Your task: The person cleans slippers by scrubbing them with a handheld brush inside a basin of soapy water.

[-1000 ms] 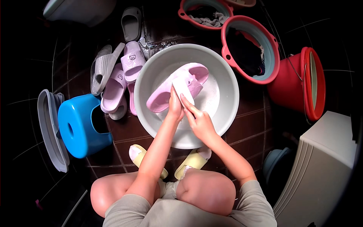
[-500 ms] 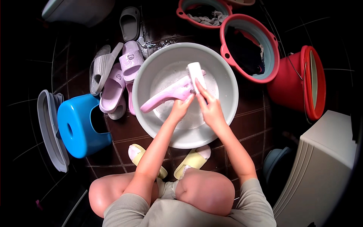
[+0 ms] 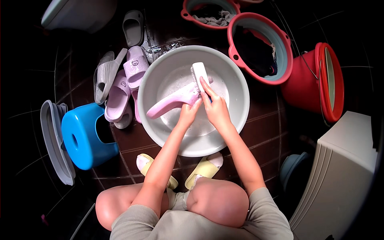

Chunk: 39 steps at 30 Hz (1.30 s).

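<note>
A pink slipper (image 3: 172, 101) is tilted on its side above the large grey-white basin (image 3: 244, 100). My left hand (image 3: 189, 114) is closed round the slipper near its toe end, thumb on it. In my right hand (image 3: 216, 106) is a white scrubbing brush (image 3: 200, 75), its bristles against the slipper's upper part. The fingers of that hand lie along the brush's back. Shallow, slightly foamy water (image 3: 200, 128) shows in the bottom of the basin below both hands.
Left of the basin lie lilac slippers (image 3: 117, 98) and grey slippers (image 3: 107, 76), beside a blue stool (image 3: 82, 136). A red-rimmed basin with dark clothes (image 3: 288, 60) and a red bucket (image 3: 306, 82) stand on the right. My feet wear yellow slippers (image 3: 206, 169).
The brush and my right hand have shifted slightly left over the slipper. My left hand still holds the slipper, and the whole view has moved a little.
</note>
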Motion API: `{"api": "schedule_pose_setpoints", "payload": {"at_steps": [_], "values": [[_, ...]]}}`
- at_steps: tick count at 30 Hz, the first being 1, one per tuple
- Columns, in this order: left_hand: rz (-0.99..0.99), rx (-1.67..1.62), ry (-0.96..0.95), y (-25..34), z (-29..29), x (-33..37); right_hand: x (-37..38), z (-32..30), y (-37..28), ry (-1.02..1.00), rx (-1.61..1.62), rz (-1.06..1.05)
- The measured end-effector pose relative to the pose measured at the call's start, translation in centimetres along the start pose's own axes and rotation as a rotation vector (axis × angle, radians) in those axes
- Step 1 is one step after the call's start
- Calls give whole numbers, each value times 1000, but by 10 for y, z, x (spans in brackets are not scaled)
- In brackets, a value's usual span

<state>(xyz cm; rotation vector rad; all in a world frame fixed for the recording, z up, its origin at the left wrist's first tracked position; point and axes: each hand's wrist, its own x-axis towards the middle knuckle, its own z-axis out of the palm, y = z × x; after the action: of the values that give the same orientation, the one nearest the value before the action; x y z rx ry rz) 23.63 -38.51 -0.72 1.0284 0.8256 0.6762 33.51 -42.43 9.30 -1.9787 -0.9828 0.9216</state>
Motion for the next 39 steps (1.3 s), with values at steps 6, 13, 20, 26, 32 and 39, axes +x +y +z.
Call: {"api": "schedule_pose_setpoints", "payload": {"at_steps": [6,13,20,26,32,39], "values": [[-330,276,-33,15,-17,2,-17,11,-19,-271,-243,1],[-296,-651,69,5,0,13,16,-15,22,68,9,53],[-935,-208,-174,-13,-55,37,20,22,56,-88,-435,51],[-425,1163,-235,48,-57,25,19,41,79,23,-720,-219],[-412,1531,-341,-22,-70,13,44,55,93,56,-725,-213],[-349,1441,-313,-20,-72,15,44,51,100,45,-735,-229]]}}
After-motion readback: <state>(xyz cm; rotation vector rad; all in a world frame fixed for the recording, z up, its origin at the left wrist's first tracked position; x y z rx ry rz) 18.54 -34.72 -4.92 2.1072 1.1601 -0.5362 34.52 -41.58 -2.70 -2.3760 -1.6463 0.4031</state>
